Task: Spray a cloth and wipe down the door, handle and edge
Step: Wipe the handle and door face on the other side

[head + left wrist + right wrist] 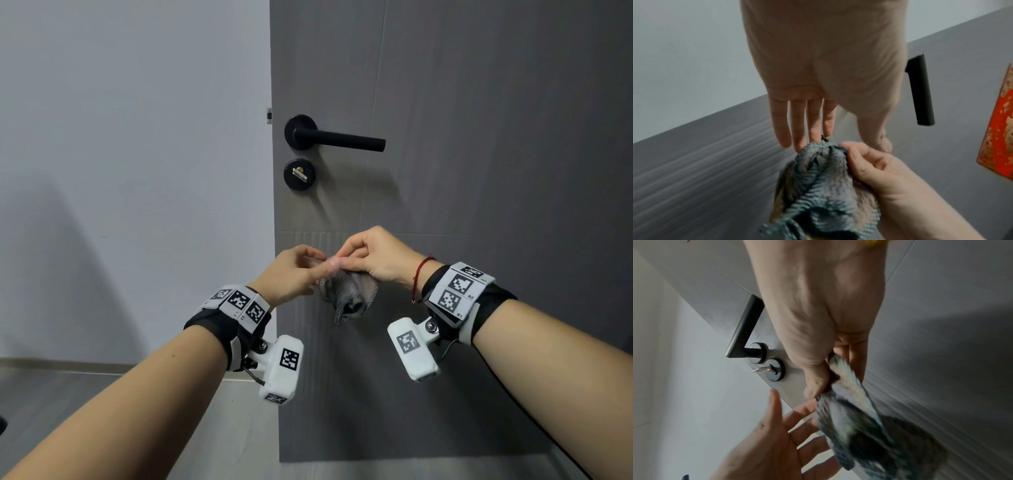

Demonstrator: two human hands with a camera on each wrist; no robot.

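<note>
Pinching the top of a grey-green ribbed cloth (pixel 349 296) between thumb and curled fingers, the right hand (pixel 378 255) lets it hang bunched just in front of the grey door (pixel 496 137), below the black lever handle (pixel 337 137) and the lock with its key (pixel 299 174). Beside it the left hand (pixel 293 274) is released, fingers straight, fingertips (pixel 797 142) meeting the cloth's upper fold, probably to spread or refold it into a wiping pad. No spray bottle is in view, so I cannot tell whether the cloth is damp. Wiping looks not yet begun
</note>
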